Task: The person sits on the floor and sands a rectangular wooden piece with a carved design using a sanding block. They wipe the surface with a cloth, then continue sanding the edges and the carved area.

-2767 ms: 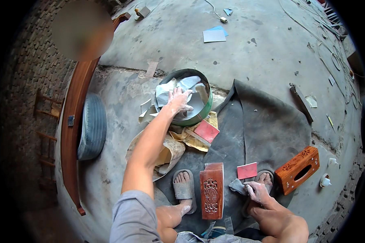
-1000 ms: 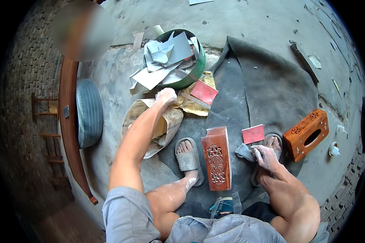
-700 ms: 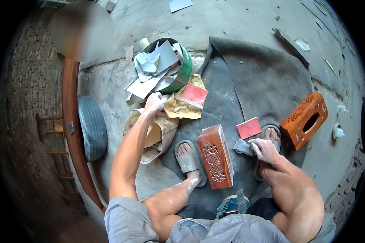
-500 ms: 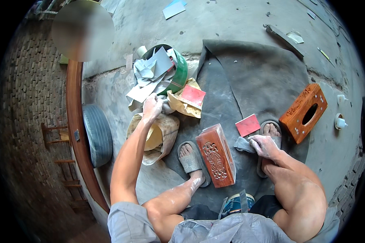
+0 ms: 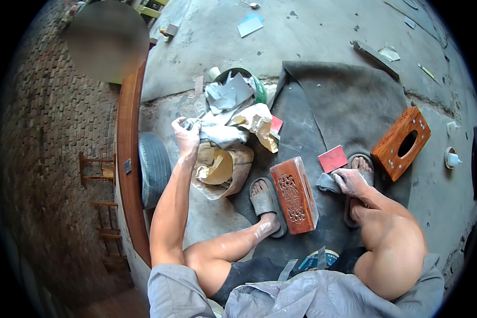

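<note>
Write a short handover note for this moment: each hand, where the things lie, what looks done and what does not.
Left hand: stretched out to the left, fingers closed on a grey sheet at the edge of the paper pile.
Right hand: resting by the right foot, pressing a grey cloth to the dark mat.
Things: carved wooden box lies between the feet; second wooden box with an oval slot sits at right; red square sheet beside the cloth; green basin full of grey sheets beyond.
Done: one sheet is gripped at the pile.
Left: the carved box is untouched by either hand.
</note>
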{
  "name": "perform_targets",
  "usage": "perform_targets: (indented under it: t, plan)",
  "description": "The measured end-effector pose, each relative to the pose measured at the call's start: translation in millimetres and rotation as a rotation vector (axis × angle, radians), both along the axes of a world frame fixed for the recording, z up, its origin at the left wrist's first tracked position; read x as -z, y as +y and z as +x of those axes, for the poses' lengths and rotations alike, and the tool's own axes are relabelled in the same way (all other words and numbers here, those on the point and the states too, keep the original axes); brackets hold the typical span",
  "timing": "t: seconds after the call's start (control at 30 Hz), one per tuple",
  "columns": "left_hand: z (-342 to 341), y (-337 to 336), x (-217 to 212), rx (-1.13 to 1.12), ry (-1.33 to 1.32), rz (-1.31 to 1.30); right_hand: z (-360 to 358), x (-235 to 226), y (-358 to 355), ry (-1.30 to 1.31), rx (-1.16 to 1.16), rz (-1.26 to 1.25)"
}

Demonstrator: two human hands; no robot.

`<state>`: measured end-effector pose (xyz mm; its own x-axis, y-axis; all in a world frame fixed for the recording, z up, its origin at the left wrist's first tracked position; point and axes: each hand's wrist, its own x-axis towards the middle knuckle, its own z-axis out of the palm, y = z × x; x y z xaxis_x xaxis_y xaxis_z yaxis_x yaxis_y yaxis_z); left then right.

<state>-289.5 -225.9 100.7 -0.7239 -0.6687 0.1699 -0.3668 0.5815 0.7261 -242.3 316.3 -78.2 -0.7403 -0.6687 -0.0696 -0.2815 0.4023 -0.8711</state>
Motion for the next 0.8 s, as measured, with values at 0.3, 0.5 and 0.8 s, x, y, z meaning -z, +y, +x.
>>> perform_targets:
  t: [0.3,0.5,0.8]
  plan:
    - [25,107,-121,0.216,0.007,0.334,-55,-69,5,-0.125,-0.262,0.249]
    - [55,200,-138,0.263,0.002,0.821,-87,-258,-41,0.157,-0.323,0.050]
    - [112,277,-98,0.295,0.042,1.290,4,-234,-62,-0.026,-0.224,0.043]
